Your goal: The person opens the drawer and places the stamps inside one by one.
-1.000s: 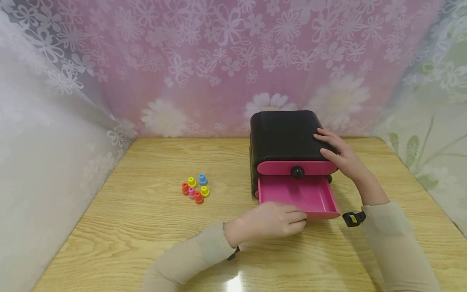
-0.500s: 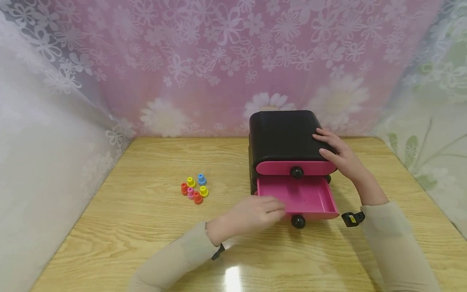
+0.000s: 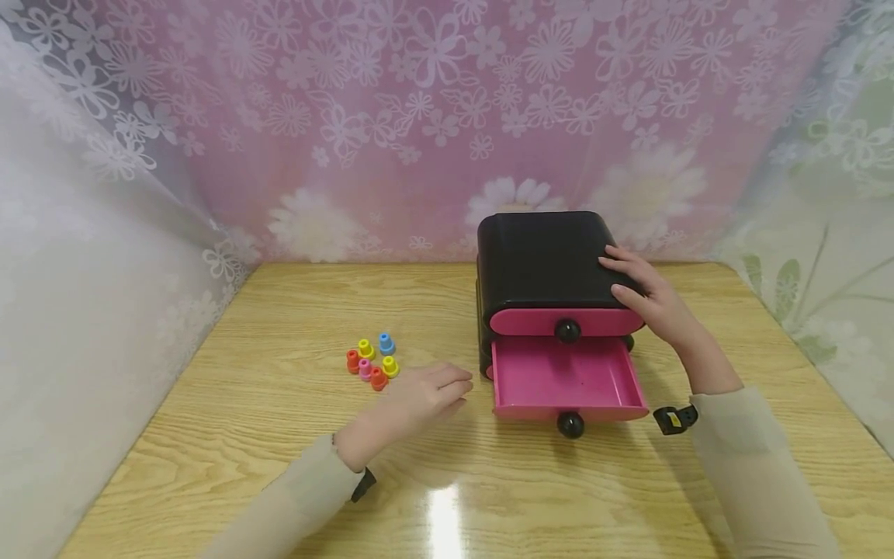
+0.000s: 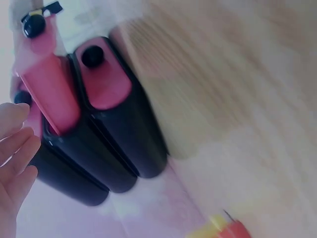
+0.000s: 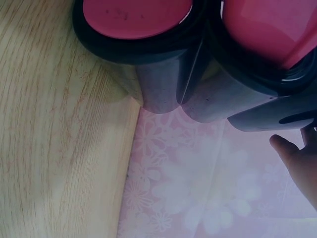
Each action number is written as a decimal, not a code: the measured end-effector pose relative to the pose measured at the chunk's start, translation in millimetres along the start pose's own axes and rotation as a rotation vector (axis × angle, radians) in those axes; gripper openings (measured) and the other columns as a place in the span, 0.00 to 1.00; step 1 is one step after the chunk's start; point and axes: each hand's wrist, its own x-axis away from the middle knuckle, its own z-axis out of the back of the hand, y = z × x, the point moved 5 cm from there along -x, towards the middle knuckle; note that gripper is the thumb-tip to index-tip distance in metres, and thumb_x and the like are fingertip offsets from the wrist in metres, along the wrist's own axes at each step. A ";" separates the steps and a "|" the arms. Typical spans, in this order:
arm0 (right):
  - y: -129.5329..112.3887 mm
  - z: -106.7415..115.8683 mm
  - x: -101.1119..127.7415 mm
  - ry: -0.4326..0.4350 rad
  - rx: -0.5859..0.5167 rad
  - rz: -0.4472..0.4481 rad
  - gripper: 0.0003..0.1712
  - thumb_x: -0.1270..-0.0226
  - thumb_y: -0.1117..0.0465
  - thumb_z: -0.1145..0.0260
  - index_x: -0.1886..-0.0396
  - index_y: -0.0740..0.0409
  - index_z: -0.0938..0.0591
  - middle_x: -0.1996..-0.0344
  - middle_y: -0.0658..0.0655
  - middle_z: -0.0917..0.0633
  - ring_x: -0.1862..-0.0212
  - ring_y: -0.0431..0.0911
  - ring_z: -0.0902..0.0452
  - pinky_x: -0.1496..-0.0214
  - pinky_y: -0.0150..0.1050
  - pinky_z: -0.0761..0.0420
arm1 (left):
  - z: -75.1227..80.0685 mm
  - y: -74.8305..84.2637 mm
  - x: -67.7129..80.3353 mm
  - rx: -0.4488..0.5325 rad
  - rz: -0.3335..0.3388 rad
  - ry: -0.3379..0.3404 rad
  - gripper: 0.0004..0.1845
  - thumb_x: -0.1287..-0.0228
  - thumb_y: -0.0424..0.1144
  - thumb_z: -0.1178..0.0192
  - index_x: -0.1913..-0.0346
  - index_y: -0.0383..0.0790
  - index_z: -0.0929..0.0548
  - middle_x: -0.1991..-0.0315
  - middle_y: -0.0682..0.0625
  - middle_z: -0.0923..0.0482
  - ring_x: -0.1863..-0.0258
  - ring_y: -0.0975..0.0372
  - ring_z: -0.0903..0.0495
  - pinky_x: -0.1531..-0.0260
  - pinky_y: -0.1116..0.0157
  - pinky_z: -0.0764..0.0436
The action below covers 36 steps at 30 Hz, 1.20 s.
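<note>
A black drawer cabinet (image 3: 548, 260) with pink drawer fronts and round black knobs stands at the right of the table. Its middle pink drawer (image 3: 566, 380) is pulled out and holds nothing. My right hand (image 3: 649, 295) rests on the cabinet's top right edge, fingers spread over it. My left hand (image 3: 419, 400) is over the table between the drawer and a cluster of small cone-shaped plastic pegs, with nothing in its fingers. Among the pegs are a blue peg (image 3: 387, 344), a pink peg (image 3: 365, 369) and a red peg (image 3: 379, 379), plus yellow ones.
The wooden table (image 3: 279, 450) reaches back to a pink flowered curtain (image 3: 419, 140). White patterned cloth (image 3: 105, 272) hangs at the left side. A black knob (image 3: 570, 424) sticks out from the open drawer's front.
My left hand has let go of the open drawer's knob and moved left, close to the pegs. My right hand and the drawer have stayed in place.
</note>
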 end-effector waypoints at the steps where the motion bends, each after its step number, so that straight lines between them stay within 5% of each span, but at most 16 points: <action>1: 0.1 -0.1 0.0 0.000 -0.002 -0.001 0.24 0.37 0.68 0.48 0.39 0.66 0.35 0.35 0.62 0.44 0.33 0.45 0.61 0.38 0.57 0.58 | 0.7 -2.9 4.3 -0.006 0.010 0.003 0.13 0.55 0.35 0.33 0.64 0.37 0.19 0.61 0.49 0.21 0.60 0.62 0.23 0.59 0.72 0.26; 10: 3.4 -0.6 0.0 -0.004 -0.009 -0.005 0.25 0.37 0.68 0.48 0.39 0.67 0.36 0.35 0.62 0.45 0.32 0.46 0.62 0.38 0.57 0.59 | 7.2 -24.7 36.4 -0.025 0.131 0.009 0.14 0.59 0.34 0.30 0.66 0.37 0.20 0.63 0.48 0.21 0.63 0.60 0.22 0.72 0.70 0.22; 15: 6.7 0.3 -0.6 -0.003 -0.007 -0.013 0.25 0.37 0.70 0.49 0.40 0.69 0.36 0.35 0.64 0.46 0.32 0.46 0.63 0.37 0.56 0.61 | 11.2 -38.3 52.9 -0.032 0.220 -0.010 0.16 0.61 0.33 0.29 0.65 0.35 0.19 0.64 0.48 0.21 0.64 0.59 0.21 0.71 0.68 0.22; 24: 7.0 -0.2 0.2 -0.008 -0.008 -0.015 0.24 0.36 0.70 0.50 0.40 0.70 0.37 0.35 0.65 0.46 0.32 0.47 0.63 0.37 0.54 0.61 | 14.6 -60.6 79.2 -0.047 0.428 -0.120 0.16 0.61 0.34 0.29 0.66 0.34 0.20 0.66 0.48 0.22 0.67 0.59 0.22 0.71 0.67 0.22; 36: -5.2 -2.0 -0.7 -0.007 -0.024 -0.036 0.24 0.36 0.70 0.49 0.40 0.71 0.37 0.35 0.66 0.47 0.32 0.46 0.65 0.38 0.58 0.62 | 9.8 -73.6 81.8 0.004 0.582 -0.217 0.17 0.57 0.34 0.31 0.60 0.34 0.21 0.65 0.47 0.21 0.69 0.59 0.22 0.74 0.67 0.22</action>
